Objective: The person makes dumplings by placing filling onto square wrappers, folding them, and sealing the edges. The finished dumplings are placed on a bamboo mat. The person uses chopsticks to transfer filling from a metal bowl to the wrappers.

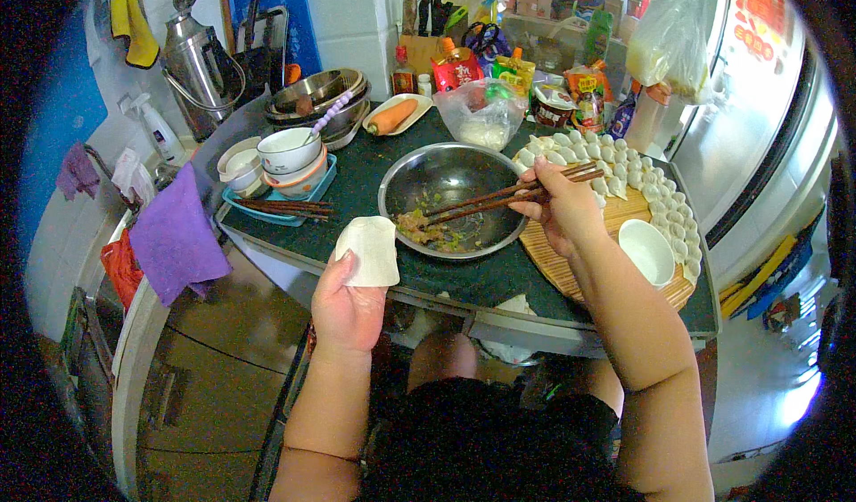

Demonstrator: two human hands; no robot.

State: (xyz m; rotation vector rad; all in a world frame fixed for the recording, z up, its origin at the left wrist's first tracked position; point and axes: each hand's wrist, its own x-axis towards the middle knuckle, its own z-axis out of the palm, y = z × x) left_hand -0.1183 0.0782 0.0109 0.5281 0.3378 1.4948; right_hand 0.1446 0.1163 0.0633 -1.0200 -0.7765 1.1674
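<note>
My left hand (351, 308) holds a pale dough wrapper (372, 253) flat, with the thumb on its near left edge, just left of a steel mixing bowl (401, 234). Wooden chopsticks (495, 198) are gripped in my right hand (562, 204) over the bowl's right rim. Their tips touch a minced filling with green bits (420, 226) at the bowl's lower left. Right of the bowl, a round bamboo board (558, 261) bears many folded dumplings (659, 194) along its far and right edges. A white bowl (646, 253) stands on the board's right part.
Stacked bowls (291, 151) and more chopsticks (287, 208) are in a blue tray (267, 218) on the left. Behind the mixing bowl stand a carrot on a dish (398, 115), a plastic bag with white contents (483, 131), and seasoning pouches (458, 67). Steel basins (314, 97) stand at the back left.
</note>
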